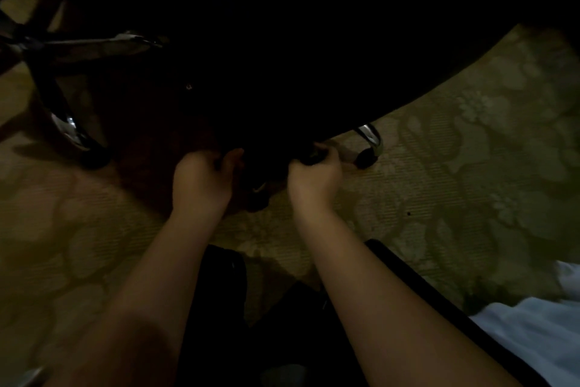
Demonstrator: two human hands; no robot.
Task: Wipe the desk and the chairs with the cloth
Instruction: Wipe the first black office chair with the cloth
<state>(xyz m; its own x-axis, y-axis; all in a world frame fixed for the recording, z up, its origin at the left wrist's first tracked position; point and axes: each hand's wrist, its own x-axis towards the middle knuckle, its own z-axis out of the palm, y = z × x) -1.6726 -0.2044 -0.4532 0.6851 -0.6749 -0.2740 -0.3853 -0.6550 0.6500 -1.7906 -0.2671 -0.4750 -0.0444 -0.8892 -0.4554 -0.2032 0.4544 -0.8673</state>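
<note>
The frame is very dim. A black office chair seat [314,57] fills the upper middle. My left hand [204,176] is at the seat's near edge with its fingers curled and thumb raised, and it seems to hold a dark red cloth [147,164] that hangs below it. Further right, my right hand [314,175] grips the seat's lower edge, fingers curled round it. A chrome leg with a black castor [365,157] of this chair shows just right of that hand.
A second chair's chrome star base [62,48] stands at the left on the patterned carpet [470,151]. A black bar [439,302] and white fabric [533,333] lie at the lower right. My dark-clothed legs are at the bottom centre.
</note>
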